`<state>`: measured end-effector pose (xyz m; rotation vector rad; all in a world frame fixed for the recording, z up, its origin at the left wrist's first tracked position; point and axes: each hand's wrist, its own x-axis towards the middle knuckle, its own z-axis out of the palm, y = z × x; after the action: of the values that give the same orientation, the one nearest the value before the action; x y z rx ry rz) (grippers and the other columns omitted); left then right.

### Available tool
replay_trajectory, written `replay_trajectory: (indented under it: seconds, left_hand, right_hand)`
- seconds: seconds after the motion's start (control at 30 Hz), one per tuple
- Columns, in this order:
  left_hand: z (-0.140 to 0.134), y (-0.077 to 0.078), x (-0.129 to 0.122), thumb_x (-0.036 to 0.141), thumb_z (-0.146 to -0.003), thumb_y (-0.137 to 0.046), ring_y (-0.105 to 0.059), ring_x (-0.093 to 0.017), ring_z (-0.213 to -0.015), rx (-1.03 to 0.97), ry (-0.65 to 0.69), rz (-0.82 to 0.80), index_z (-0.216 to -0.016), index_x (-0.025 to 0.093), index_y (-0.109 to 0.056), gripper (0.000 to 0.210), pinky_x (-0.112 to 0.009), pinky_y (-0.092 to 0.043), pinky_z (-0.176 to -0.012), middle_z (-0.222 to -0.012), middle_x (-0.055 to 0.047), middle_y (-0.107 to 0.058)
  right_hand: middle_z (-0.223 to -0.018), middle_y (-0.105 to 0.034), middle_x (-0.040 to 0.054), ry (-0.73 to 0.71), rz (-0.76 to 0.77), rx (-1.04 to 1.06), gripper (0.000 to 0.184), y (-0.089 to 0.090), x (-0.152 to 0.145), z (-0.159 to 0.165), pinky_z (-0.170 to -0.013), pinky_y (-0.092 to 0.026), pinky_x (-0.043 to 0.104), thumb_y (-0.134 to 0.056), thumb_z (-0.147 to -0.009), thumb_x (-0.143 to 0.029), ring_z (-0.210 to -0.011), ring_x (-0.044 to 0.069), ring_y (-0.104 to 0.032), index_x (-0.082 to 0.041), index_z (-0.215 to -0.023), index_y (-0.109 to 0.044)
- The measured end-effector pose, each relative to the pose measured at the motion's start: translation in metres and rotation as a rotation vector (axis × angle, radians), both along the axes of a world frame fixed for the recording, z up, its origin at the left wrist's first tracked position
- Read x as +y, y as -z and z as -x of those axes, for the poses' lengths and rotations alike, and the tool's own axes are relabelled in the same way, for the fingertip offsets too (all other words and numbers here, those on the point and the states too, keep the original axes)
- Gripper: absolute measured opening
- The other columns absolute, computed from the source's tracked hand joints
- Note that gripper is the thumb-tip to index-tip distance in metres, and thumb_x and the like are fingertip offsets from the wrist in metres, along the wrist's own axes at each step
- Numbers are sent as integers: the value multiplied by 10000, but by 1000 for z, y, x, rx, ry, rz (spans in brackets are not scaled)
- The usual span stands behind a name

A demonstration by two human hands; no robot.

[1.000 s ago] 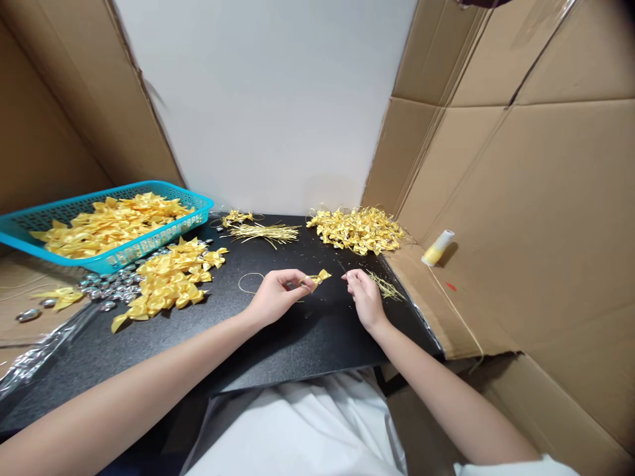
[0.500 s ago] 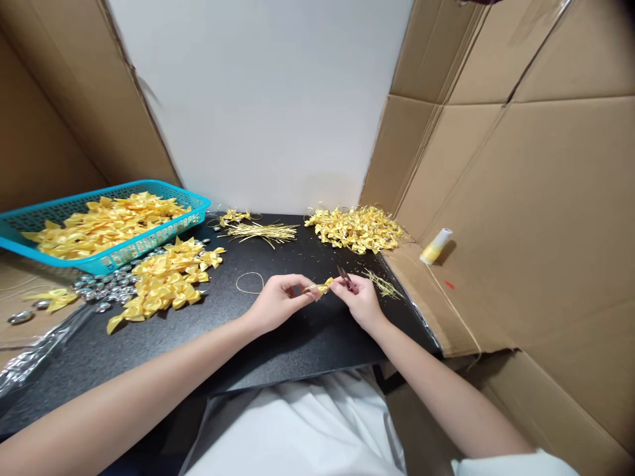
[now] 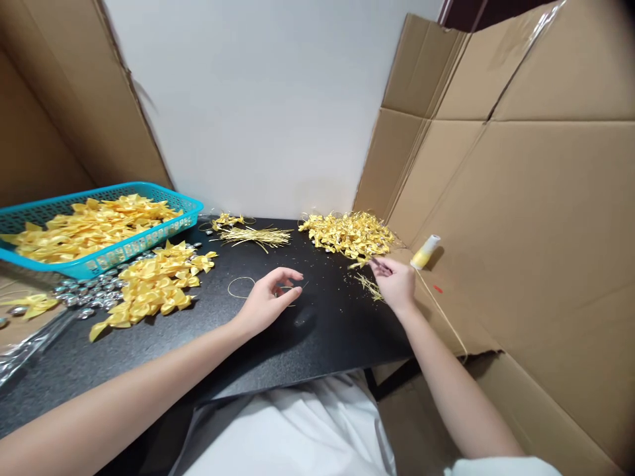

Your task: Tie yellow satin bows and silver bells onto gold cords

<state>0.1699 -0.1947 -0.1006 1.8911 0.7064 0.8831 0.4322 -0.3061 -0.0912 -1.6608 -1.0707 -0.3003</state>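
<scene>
My left hand [image 3: 272, 297] hovers above the black table, thumb and fingers apart, with nothing visible between them. A loop of thin gold cord [image 3: 241, 287] lies beside it, part of it hidden behind the hand. At the right, my right hand [image 3: 395, 281] is closed around small dark snips [image 3: 380, 266], partly covered by the fingers. Just off its fingertips is a yellow ribbon bow [image 3: 358, 263], at the front edge of the pile of finished-looking bows [image 3: 347, 235]; whether the fingers still touch it I cannot make out. Short gold cord pieces [image 3: 370, 287] lie below that hand.
A turquoise basket [image 3: 89, 268] of yellow bows stands at the left. Before it lie loose bows [image 3: 153, 281] and silver beads [image 3: 92, 291]. A bundle of gold cords [image 3: 255, 236] is at the back. A thread spool [image 3: 425, 252] rests by the cardboard wall [image 3: 546, 218].
My right hand has moved right and away from me to the pile, carrying the snips; the bow has left my left hand. My left hand's fingers have parted. The view has shifted slightly.
</scene>
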Motion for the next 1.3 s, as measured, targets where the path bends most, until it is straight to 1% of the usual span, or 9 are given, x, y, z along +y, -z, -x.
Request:
replay_trajectory:
  seconds: [0.1, 0.27, 0.4, 0.5, 0.67, 0.8, 1.03, 1.2, 1.3]
  left_hand:
    - [-1, 1, 0, 339, -758, -633, -584, -164, -817, -16, 25, -66, -862, 174, -642, 195, -257, -482, -663, -1008, -67, -663]
    - [-1, -1, 0, 333, -757, -612, -606, -173, -814, 5, 21, -115, -808, 179, -635, 165, -269, -482, -663, -995, -70, -672]
    - [0, -2, -1, 342, -754, -619, -616, -176, -803, 8, 20, -145, -774, 182, -653, 165, -271, -476, -658, -975, -70, -676]
    - [0, -1, 0, 351, -757, -626, -619, -181, -813, 8, 25, -159, -751, 184, -661, 171, -268, -471, -651, -975, -74, -676]
    - [1, -2, -1, 376, -785, -617, -619, -187, -839, 17, 39, -159, -738, 183, -667, 205, -273, -471, -672, -986, -77, -670]
    - [1, -5, -4, 391, -799, -614, -619, -192, -865, 22, 57, -155, -734, 186, -665, 221, -274, -475, -695, -998, -77, -663]
    - [1, -3, -3, 389, -805, -617, -614, -189, -874, 23, 76, -159, -736, 180, -660, 224, -268, -467, -696, -995, -75, -660]
    - [1, -2, -3, 385, -800, -611, -607, -188, -872, 36, 68, -160, -728, 183, -660, 220, -274, -454, -691, -982, -69, -661]
    - [0, -2, -2, 386, -800, -605, -604, -190, -877, 41, 69, -158, -721, 187, -656, 221, -281, -453, -699, -991, -67, -659]
  right_hand:
    - [-608, -650, 46, -31, -1, 141, 365, -6, 4, -12, -524, -371, 262, -659, -727, -453, -530, 140, -506, -104, -785, -750]
    - [-545, -578, -4, -242, 14, 459, 423, -10, 13, -5, -492, -341, 241, -744, -597, -529, -499, 103, -457, -122, -703, -702]
    - [-407, -337, -108, -392, 53, 747, 415, -14, 14, 14, -394, -178, 217, -800, -525, -505, -378, 42, -230, -148, -690, -666]
    - [-413, -253, -130, -512, 74, 875, 381, -19, 12, 31, -397, -121, 215, -813, -515, -467, -382, 28, -156, -159, -670, -652]
    - [-458, -267, -118, -619, 82, 958, 367, -29, 4, 58, -420, -101, 208, -834, -504, -438, -425, 21, -148, -147, -646, -659]
    - [-476, -266, -114, -690, 128, 997, 377, -37, -3, 75, -423, -93, 208, -849, -502, -435, -438, 18, -140, -143, -645, -657]
    - [-473, -292, -100, -766, 142, 973, 358, -44, -13, 90, -422, -87, 219, -836, -546, -450, -444, 21, -145, -140, -617, -673]
    - [-478, -316, -95, -761, 146, 953, 359, -43, -13, 89, -426, -90, 226, -828, -555, -460, -443, 19, -140, -136, -634, -693]
    - [-476, -321, -96, -691, 194, 932, 383, -36, -7, 81, -428, -98, 226, -828, -530, -477, -436, 21, -157, -135, -651, -701]
